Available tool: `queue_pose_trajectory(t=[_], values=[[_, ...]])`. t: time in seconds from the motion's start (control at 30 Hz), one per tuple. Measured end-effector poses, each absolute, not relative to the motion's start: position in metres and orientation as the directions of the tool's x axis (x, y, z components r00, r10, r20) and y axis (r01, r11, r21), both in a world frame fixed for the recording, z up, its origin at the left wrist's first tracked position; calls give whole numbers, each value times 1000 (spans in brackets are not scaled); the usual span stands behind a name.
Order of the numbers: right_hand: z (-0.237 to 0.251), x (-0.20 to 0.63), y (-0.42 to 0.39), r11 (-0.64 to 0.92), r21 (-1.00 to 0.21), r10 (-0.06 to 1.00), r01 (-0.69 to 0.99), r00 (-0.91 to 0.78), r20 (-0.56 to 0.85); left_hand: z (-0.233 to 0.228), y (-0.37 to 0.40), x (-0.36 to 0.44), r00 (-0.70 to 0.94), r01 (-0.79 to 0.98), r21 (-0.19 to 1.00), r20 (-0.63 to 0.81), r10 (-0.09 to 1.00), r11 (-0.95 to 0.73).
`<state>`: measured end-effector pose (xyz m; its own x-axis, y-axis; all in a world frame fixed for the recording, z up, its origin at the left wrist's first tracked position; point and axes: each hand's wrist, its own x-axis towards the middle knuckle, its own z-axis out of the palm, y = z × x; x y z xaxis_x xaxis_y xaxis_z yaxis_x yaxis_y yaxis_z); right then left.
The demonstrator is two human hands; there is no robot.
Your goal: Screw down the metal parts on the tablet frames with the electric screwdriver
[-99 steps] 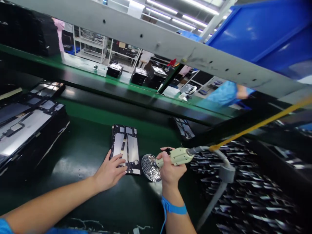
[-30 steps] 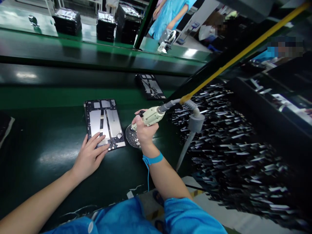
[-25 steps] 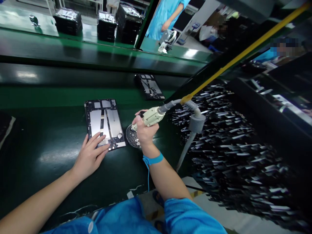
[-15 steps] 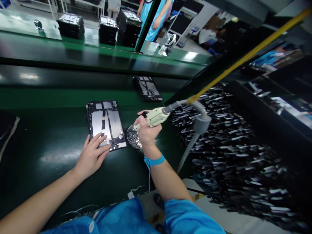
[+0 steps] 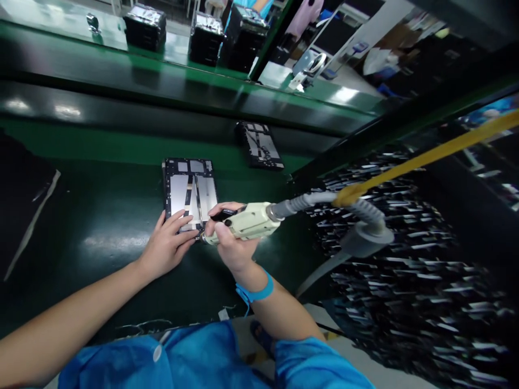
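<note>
An open tablet chassis (image 5: 188,189) with silver panels lies flat on the dark green bench. My left hand (image 5: 167,246) rests on its near edge, fingers spread and pressing down. My right hand (image 5: 229,243) grips a cream electric screwdriver (image 5: 248,221), whose tip points at the chassis's near right corner beside my left fingertips. A grey hose (image 5: 320,199) runs from the tool's back end to a yellow line (image 5: 425,158). The round screw dish is hidden behind my right hand.
A second chassis (image 5: 259,145) lies farther back on the green conveyor (image 5: 121,143). Stacks of black trays (image 5: 144,26) stand on the far bench. Dark racks of parts (image 5: 405,254) fill the right. A dark stack (image 5: 20,200) sits at the left edge.
My right hand has moved the screwdriver left from over the screw dish to the chassis's near right corner. The left hand stays on the chassis. The view has shifted.
</note>
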<state>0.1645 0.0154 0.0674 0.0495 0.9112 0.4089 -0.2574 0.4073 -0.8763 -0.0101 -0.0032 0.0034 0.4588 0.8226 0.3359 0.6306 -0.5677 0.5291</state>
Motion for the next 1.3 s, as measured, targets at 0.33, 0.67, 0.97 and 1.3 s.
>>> queue_pose_trajectory(t=[0.33, 0.67, 0.97, 1.3], values=[[63, 168, 19, 388, -900, 922, -200, 97, 376, 3, -3, -11, 455, 624, 536, 341, 822, -568], [65, 169, 20, 388, -905, 920, -177, 125, 370, 3, -3, -10, 456, 625, 534, 342, 822, -569], [64, 168, 20, 395, -899, 918, -189, 116, 379, 1, -3, -11, 453, 622, 539, 344, 823, -568], [63, 166, 19, 380, -910, 924, -163, 111, 366, 3, -3, -10, 454, 628, 539, 331, 827, -561]])
